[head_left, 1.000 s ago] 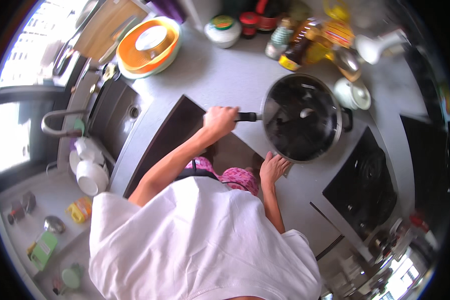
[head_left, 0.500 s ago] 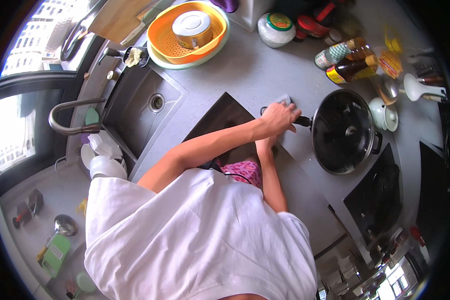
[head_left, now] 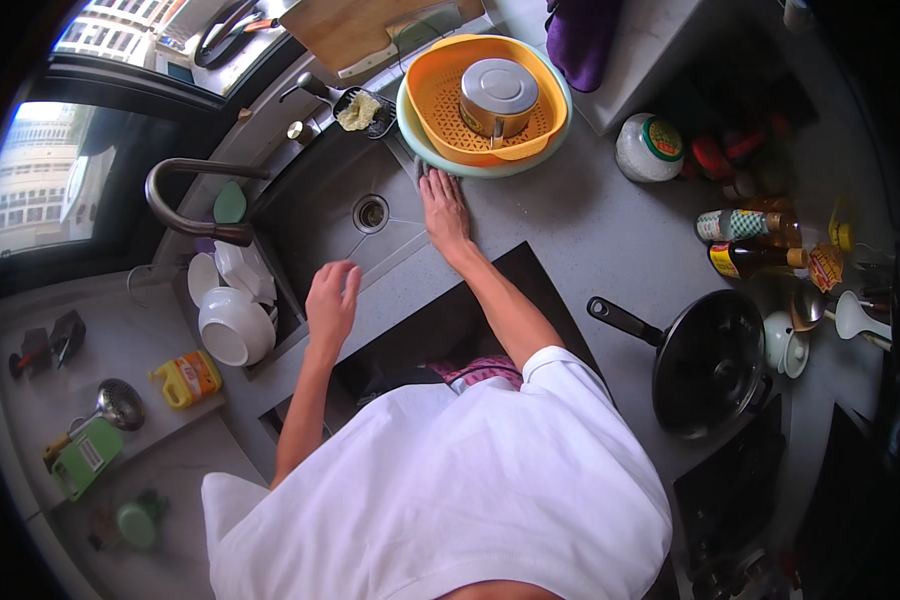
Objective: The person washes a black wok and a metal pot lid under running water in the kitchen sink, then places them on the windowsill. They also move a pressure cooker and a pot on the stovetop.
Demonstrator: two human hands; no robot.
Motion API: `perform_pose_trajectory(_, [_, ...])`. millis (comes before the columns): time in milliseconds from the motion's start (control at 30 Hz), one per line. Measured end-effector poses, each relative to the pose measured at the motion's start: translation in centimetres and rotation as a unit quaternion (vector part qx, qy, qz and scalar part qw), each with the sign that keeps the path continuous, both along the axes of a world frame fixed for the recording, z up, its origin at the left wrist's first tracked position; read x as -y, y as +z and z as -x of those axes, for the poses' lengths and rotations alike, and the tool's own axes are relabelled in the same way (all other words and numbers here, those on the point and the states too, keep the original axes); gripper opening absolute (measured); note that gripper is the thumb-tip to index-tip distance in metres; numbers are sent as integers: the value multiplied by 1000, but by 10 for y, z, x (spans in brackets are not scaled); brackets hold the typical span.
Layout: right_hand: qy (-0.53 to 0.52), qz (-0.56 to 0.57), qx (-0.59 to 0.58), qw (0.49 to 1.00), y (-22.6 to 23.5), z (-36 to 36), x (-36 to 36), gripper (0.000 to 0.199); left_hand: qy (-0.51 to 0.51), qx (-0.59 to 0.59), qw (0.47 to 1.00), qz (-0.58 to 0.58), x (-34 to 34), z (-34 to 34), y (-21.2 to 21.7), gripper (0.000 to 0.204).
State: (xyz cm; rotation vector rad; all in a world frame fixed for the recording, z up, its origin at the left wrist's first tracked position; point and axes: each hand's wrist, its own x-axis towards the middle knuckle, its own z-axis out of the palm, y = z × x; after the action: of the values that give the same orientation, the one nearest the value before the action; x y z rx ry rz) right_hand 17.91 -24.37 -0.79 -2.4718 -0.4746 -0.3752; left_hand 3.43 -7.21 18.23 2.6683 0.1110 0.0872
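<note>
your right hand (head_left: pixel 445 210) lies flat, fingers spread, on a grey cloth (head_left: pixel 419 168) at the sink (head_left: pixel 320 235) edge beside the orange colander (head_left: pixel 450 100), pressing it to the counter. left hand (head_left: pixel 332 300) hovers open over the basin, empty.

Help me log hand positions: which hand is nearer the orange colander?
Right. The right hand lies flat on the counter just below the rim of the orange colander, fingertips almost at the bowl under it. The left hand hovers open over the sink, farther away.
</note>
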Motion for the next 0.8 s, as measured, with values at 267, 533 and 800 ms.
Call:
perform_pose_trajectory(267, [291,-93,-197,932,15,-40,-36,41,163,-55,970,172,-34,36,-49,24])
perform_pose_trajectory(533, [148,-227,-245,931,123,110,54,29,-7,61,996,-60,3,-194,-67,45])
perform_pose_trajectory(800, [-141,-243,-303,911,160,201,183,33,17,-37,980,-194,-11,-212,-95,43])
